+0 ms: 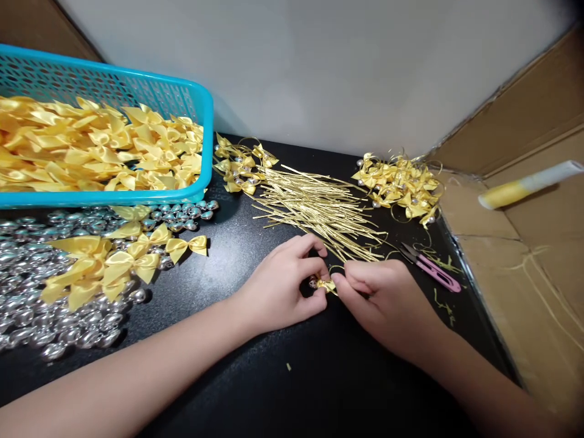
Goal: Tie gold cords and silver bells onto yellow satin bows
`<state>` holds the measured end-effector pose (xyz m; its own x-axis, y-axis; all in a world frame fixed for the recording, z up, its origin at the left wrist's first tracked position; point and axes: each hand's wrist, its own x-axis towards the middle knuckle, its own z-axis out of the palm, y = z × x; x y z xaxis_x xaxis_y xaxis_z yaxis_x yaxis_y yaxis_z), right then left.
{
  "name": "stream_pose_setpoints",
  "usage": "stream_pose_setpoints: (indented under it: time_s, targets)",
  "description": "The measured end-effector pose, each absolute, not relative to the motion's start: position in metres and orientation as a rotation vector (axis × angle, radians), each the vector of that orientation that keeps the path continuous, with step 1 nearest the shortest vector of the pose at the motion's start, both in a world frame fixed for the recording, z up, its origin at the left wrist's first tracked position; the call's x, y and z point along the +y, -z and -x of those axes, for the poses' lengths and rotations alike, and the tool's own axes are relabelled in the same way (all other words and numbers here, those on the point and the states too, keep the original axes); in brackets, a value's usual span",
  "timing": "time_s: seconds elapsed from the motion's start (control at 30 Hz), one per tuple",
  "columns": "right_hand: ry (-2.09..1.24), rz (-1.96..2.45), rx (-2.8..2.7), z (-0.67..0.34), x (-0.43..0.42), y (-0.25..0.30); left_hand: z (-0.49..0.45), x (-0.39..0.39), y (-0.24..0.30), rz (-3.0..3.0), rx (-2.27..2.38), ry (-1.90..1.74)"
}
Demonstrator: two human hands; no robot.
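My left hand point(283, 286) and right hand point(383, 298) both pinch one bow point(326, 285). Finished pile point(401, 185) small, basket point(207, 152) full of plain ones: early, I judge.

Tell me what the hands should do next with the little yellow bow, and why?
Probably pull the gold cord loop snug. The left hand and right hand both pinch the small yellow bow, a silver bead sits against it, and the loop arcs loose above.

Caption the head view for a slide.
Left hand and right hand pinch a small yellow bow beside gold cords, silver beads, a basket.
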<state>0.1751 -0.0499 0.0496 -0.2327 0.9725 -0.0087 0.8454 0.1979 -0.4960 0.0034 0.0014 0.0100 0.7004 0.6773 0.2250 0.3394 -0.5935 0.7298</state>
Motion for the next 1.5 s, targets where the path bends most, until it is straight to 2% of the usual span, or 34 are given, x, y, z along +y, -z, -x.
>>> stream_pose_setpoints:
  time_s: [0.9, 1.27, 1.5]
  targets:
    - [-0.83, 1.805, -2.068, -0.184, -0.04, -0.055, -0.002, 0.003, -0.01, -2.198, 0.728, -0.682]
    - [-1.039, 1.585, -2.392, -0.18, -0.054, -0.078, 0.003, -0.002, -0.011, -2.255, 0.671, -0.811]
    - [-0.906, 1.369, -2.668, -0.184, -0.075, -0.091, 0.013, -0.001, -0.017, -2.035, 0.821, -0.775]
